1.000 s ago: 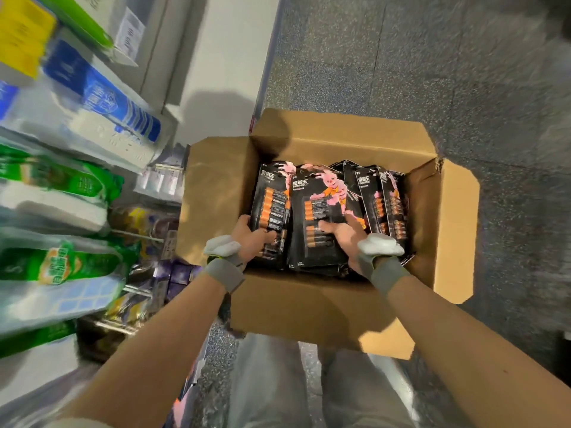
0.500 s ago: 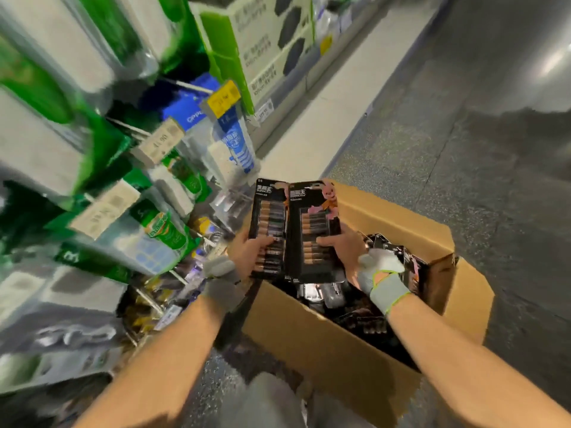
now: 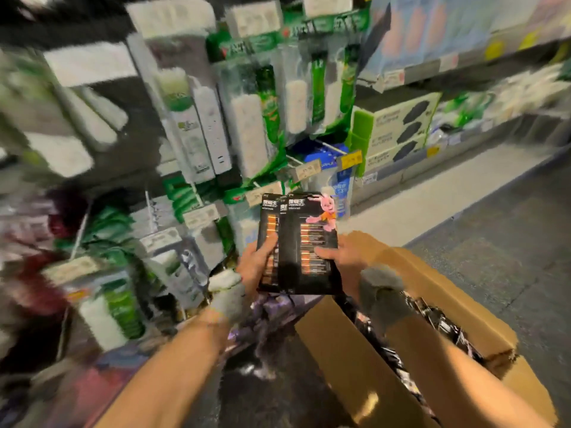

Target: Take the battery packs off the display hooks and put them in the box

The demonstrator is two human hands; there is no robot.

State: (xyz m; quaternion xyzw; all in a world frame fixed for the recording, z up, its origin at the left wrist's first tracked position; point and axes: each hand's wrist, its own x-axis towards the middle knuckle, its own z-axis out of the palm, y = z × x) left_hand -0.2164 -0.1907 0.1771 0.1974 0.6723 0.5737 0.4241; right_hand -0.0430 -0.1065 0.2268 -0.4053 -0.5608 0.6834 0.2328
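Note:
Two black battery packs are held upright in front of the display, overlapping. My left hand (image 3: 256, 267) grips the left battery pack (image 3: 268, 223) at its lower left edge. My right hand (image 3: 343, 261) grips the front battery pack (image 3: 309, 242), which bears a pink rabbit, thumb across its front. Both packs hover above the left end of the open cardboard box (image 3: 346, 359) on the floor. More black packs (image 3: 432, 322) lie inside the box, partly hidden by my right arm.
Display hooks with green and white packaged power strips (image 3: 247, 128) and price tags (image 3: 309, 169) fill the left and centre, blurred. Shelves with boxed goods (image 3: 398, 131) run along the back right. Grey floor (image 3: 494, 257) lies to the right of the box.
Both hands have lifted the two battery packs out of the box and up toward the display. My view has swung up from the box to the hooks.

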